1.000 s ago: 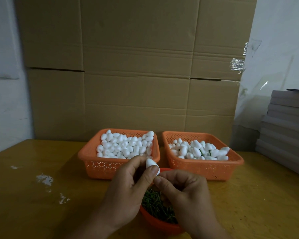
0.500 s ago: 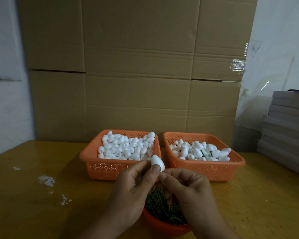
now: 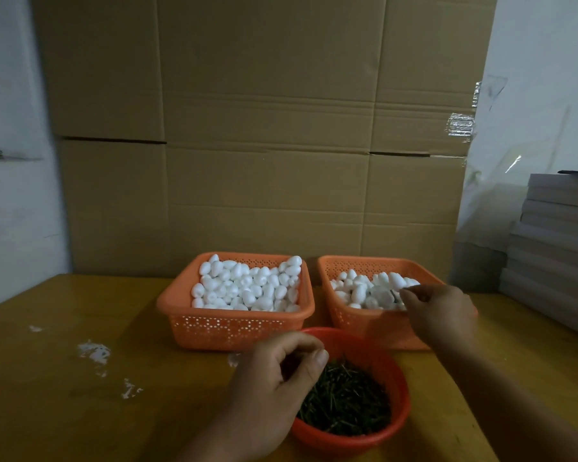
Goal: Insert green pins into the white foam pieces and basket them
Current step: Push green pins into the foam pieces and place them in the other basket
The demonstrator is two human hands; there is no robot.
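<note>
My right hand [image 3: 439, 313] reaches over the right orange basket [image 3: 357, 320], which holds white foam pieces with green pins. Its thumb and forefinger pinch together at the edge of a blurred white foam piece [image 3: 379, 295] just above the pile. My left hand [image 3: 274, 388] hovers over the left rim of the red bowl [image 3: 399, 425] of green pins [image 3: 347, 400]. Its fingers are loosely curled, and I see nothing in them. The left orange basket [image 3: 234, 326] is heaped with plain foam pieces [image 3: 247, 285].
Both baskets stand side by side against a wall of cardboard boxes [image 3: 264, 128]. A stack of grey boards [image 3: 561, 241] rises at the right edge. White crumbs [image 3: 94, 351] lie on the yellow table [image 3: 64, 395] to the left.
My hands have parted. The right hand carried the foam piece from above the bowl to the right basket. The left hand let go of it and sank toward the bowl.
</note>
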